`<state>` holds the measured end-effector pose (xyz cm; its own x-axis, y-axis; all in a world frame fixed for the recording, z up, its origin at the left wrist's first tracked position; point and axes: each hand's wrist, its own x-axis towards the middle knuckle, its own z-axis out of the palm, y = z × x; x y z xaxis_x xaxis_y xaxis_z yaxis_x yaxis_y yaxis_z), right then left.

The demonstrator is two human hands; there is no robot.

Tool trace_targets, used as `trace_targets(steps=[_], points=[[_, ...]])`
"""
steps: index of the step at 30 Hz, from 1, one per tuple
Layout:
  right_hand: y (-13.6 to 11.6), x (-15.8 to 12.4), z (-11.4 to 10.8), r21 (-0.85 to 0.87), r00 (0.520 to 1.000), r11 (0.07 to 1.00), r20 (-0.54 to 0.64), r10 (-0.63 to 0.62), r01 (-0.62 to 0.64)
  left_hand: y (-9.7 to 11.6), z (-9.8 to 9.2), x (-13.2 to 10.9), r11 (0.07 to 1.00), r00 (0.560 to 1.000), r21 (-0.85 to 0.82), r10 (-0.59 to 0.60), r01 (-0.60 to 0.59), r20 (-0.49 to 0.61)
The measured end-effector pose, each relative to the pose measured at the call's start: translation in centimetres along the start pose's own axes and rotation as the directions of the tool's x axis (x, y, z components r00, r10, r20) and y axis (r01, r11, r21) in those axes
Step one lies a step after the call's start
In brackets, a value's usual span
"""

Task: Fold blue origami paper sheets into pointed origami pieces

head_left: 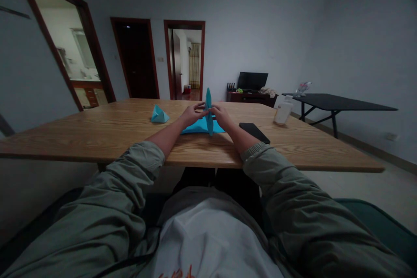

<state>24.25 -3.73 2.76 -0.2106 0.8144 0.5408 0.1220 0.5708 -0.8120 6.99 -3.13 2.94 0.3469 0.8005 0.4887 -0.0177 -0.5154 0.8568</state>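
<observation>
head view | left hand [194, 114] and right hand [222, 115] grasp a narrow folded teal paper piece [209, 110] upright between them, above a flat teal sheet [202, 127] on the wood-grain table [97, 139] | light, thin, stiff along creases (crushes easily), best held by folded edges | a teal paper fold [160, 115] lies left, seemingly same paper; black phone [254, 133] right

"What sort of place is this?"

"A room in a home, a plain living and dining space with pale walls."

"What shows that?"

"A long wooden bench [107, 128] stands in the middle, and beyond it a television [252, 81] sits on a low dark cabinet [250, 99]. Through the far doorway [184, 58] hangs a patterned curtain [194, 65]. A wider opening on the left shows a washbasin counter with wooden drawers [89, 94]. The floor tiles [368, 186] are pale."
</observation>
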Motion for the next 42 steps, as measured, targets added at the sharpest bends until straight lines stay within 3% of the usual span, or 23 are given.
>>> trace_targets(steps=[8, 13, 17, 23, 29, 36, 39, 42], points=[[-0.5, 0.0, 0.4, 0.050, 0.998, 0.997, -0.005, 0.055, -0.055, -0.1, 0.0, 0.2, 0.998, 0.998, 0.007, 0.065, -0.065, -0.023], [-0.2, 0.3, 0.2, -0.069, 0.999, 0.998, -0.033, 0.005, -0.007, -0.3, -0.5, 0.5, 0.986, 0.995, 0.141, 0.095, -0.089, -0.037], [0.1, 0.6, 0.2, -0.114, 0.994, 0.993, -0.094, -0.052, 0.041, -0.3, -0.6, 0.6, 0.959, 0.979, 0.263, 0.145, -0.104, -0.141], [0.5, 0.7, 0.2, -0.234, 0.976, 0.972, -0.203, -0.077, 0.028, -0.4, -0.5, 0.5, 0.985, 0.975, 0.121, 0.146, -0.127, -0.167], [0.7, 0.7, -0.1, -0.286, 0.964, 0.957, -0.238, -0.119, 0.048, 0.1, -0.9, 0.4, 0.969, 0.956, 0.219, 0.166, -0.114, -0.241], [-0.4, 0.5, -0.9, -0.430, 0.925, 0.903, -0.348, -0.151, -0.014, 1.5, -2.2, 0.0, 0.817, 0.913, 0.565, 0.311, -0.114, -0.265], [-0.6, 0.4, -1.7, -0.513, 0.921, 0.857, -0.357, -0.157, -0.053, 1.3, -3.5, 0.3, 0.747, 0.895, 0.656, 0.362, -0.112, -0.260], [-0.3, 0.7, -2.7, -0.549, 0.894, 0.831, -0.413, -0.175, -0.091, 0.8, -5.1, 0.7, 0.716, 0.864, 0.696, 0.384, -0.057, -0.324]])
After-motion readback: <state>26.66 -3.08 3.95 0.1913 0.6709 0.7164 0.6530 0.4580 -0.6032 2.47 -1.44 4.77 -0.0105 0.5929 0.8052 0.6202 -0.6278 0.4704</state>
